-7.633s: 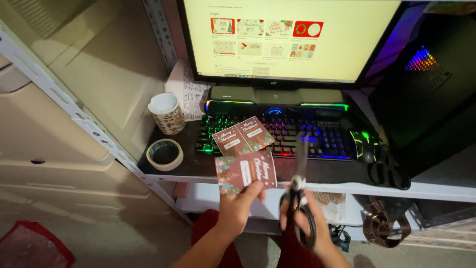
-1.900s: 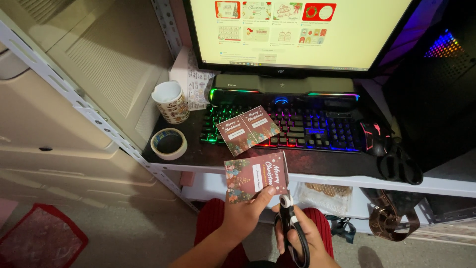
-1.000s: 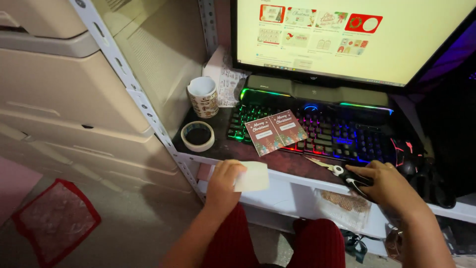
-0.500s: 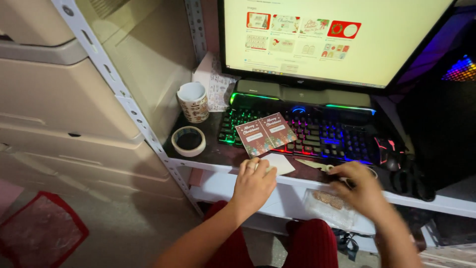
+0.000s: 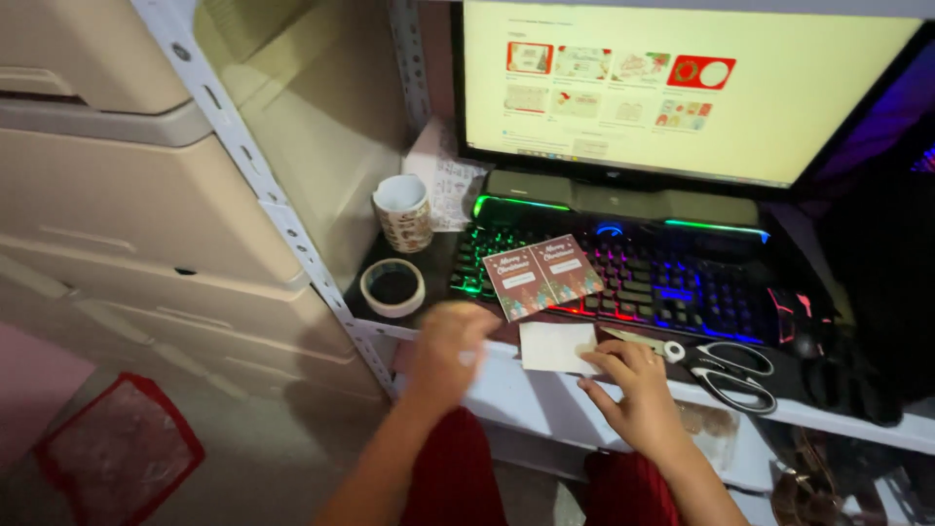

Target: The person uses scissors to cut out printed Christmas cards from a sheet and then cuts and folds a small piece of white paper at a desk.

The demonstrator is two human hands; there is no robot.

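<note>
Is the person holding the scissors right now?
No, the scissors lie on the desk edge, apart from the right hand, which touches a white card.

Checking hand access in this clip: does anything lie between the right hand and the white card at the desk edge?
Nothing visible does. The right hand already has its fingers on the white card. The scissors lie beside it to the right, off the card.
</note>
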